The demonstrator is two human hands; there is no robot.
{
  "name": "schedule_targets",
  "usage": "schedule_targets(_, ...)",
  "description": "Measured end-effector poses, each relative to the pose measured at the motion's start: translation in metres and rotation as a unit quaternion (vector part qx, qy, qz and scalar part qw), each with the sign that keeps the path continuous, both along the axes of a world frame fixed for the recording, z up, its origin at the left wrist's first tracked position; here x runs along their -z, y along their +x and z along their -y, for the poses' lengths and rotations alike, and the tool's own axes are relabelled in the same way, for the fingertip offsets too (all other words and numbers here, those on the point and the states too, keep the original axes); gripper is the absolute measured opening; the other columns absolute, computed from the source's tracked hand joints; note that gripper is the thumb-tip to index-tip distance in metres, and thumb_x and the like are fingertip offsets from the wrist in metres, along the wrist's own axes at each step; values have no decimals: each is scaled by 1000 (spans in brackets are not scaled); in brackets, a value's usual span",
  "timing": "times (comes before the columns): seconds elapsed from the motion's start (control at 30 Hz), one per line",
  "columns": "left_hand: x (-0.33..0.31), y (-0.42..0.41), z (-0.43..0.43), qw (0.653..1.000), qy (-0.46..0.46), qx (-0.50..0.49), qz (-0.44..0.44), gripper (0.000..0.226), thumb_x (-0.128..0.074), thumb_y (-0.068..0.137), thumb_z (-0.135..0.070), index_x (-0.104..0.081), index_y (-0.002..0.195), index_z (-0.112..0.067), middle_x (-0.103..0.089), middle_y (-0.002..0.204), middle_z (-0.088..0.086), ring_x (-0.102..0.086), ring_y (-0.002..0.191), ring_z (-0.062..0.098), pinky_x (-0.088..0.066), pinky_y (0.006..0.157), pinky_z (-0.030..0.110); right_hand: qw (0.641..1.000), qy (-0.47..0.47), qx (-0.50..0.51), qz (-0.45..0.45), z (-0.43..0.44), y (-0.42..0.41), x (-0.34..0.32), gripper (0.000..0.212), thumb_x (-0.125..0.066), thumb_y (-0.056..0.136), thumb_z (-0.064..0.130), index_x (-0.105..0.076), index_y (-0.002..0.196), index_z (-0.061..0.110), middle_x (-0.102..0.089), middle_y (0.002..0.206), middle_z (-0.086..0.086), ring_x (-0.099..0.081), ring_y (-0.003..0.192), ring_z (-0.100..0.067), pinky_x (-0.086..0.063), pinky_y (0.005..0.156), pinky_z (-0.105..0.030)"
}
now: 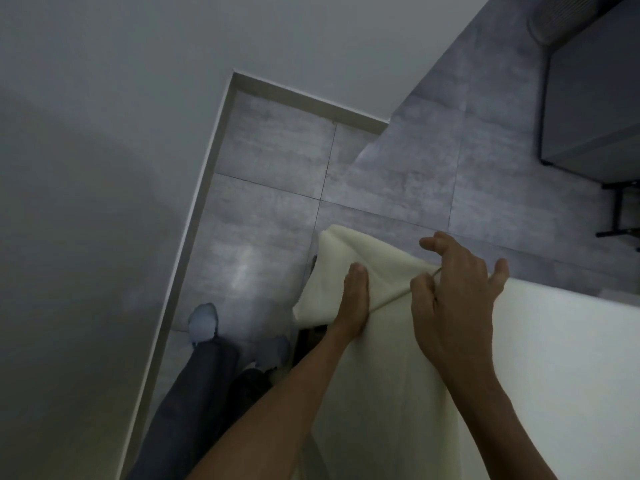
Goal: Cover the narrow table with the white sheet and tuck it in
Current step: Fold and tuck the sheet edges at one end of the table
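The white sheet [561,358] covers the narrow table at the lower right, and its cream-looking corner flap [339,258] hangs off the table's left end. My left hand [353,299] lies flat on that flap, fingers straight, pressing it against the table's end. My right hand [453,292] sits just to the right on the table's top corner and pinches a fold of the sheet between thumb and forefinger, with the other fingers spread above it. The table itself is hidden under the sheet.
Grey floor tiles [277,161] fill the gap between the table end and a white wall [86,202] on the left. My feet [204,323] stand close to that wall. A dark cabinet [595,109] and a black stand [620,216] are at the far right.
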State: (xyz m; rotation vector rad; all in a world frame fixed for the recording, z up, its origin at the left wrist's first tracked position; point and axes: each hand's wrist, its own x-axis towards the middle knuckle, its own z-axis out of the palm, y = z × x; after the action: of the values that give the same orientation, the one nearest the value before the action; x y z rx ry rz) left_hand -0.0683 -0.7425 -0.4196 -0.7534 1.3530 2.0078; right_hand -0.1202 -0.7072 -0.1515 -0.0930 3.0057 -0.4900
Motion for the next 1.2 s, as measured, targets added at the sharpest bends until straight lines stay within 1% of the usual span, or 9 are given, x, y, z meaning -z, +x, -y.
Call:
schedule_targets(0.07, 45, 9, -5, 999, -20, -1, 39, 92, -26, 78, -90, -34, 149, -33, -37, 153, -4, -37, 138, 18, -25, 117, 51, 1000, -2, 0, -1, 0, 0, 1, 42, -44, 82, 13, -58, 122, 14, -62, 129, -7, -56, 116, -24, -1, 121, -59)
schedule_targets(0.17, -4, 3, 22, 993, -70, 77, 62, 113, -24, 69, -96, -25, 153, -21, -32, 156, 5, -33, 141, 24, -24, 118, 48, 1000, -8, 3, -1, 1, 1, 0, 43, -42, 82, 14, -57, 123, 15, -62, 126, -5, -55, 115, -21, 0, 122, -58)
schedule_targets(0.27, -86, -24, 55, 996, -86, 34, -13, 71, -29, 96, -64, -28, 152, -21, -30, 156, -1, -29, 143, 15, -22, 120, 42, 1000, -21, 6, -5, 1, 2, -2, 47, -40, 82, 15, -56, 127, 16, -64, 120, -3, -55, 112, -20, 1, 122, -57)
schedule_targets(0.4, -170, -65, 57, 978, -72, 22, -197, 52, -22, 104, -47, -22, 153, -29, -22, 152, -20, -19, 140, -7, -16, 113, 11, 999, -39, 11, -10, 3, 1, -4, 49, -44, 83, 11, -53, 130, 13, -64, 122, -4, -56, 117, -20, 1, 122, -58)
schedule_targets(0.53, -159, -61, 28, 965, -83, 94, -228, 40, -26, 108, -30, -33, 148, -25, -42, 141, 27, -36, 134, 44, -28, 115, 54, 999, -42, 18, -23, 4, 2, -4, 53, -45, 82, 11, -48, 135, 9, -56, 139, -11, -47, 135, -23, -1, 121, -60)
schedule_targets(0.7, -137, -52, 34, 977, -117, 64, -163, 55, -23, 107, -46, -22, 154, -19, -18, 162, 1, -14, 149, 14, -12, 122, 33, 998, -53, 11, -39, 2, 2, 0, 61, -44, 79, 7, -39, 139, 13, -41, 153, -11, -13, 150, -10, 2, 121, -61)
schedule_targets(0.93, -78, -32, 37, 993, -106, 16, -48, 92, -31, 82, -84, -33, 151, -23, -34, 156, -3, -32, 142, 9, -23, 120, 40, 993, -101, 44, -38, 1, 2, 2, 64, -53, 77, 5, -39, 139, 13, -36, 156, -9, -18, 151, -12, 5, 124, -51)
schedule_targets(1.1, -187, -60, 59, 980, -76, -24, -184, 60, -31, 97, -55, -33, 150, -29, -31, 154, -20, -26, 138, -12, -21, 109, 6, 978, -174, 112, -26, 2, 5, -3, 75, -64, 80, 4, -31, 145, 20, -24, 162, -2, -12, 149, -5, -15, 124, -52)
schedule_targets(1.2, -237, -78, 59, 968, -33, 45, -245, 54, -27, 98, -53, -38, 147, -31, -33, 154, -17, -27, 138, -10, -21, 107, 4, 963, -241, 115, -37, 3, 6, -11, 74, -60, 80, 13, -31, 147, 18, -31, 158, 3, -27, 147, -9, -33, 118, -43)
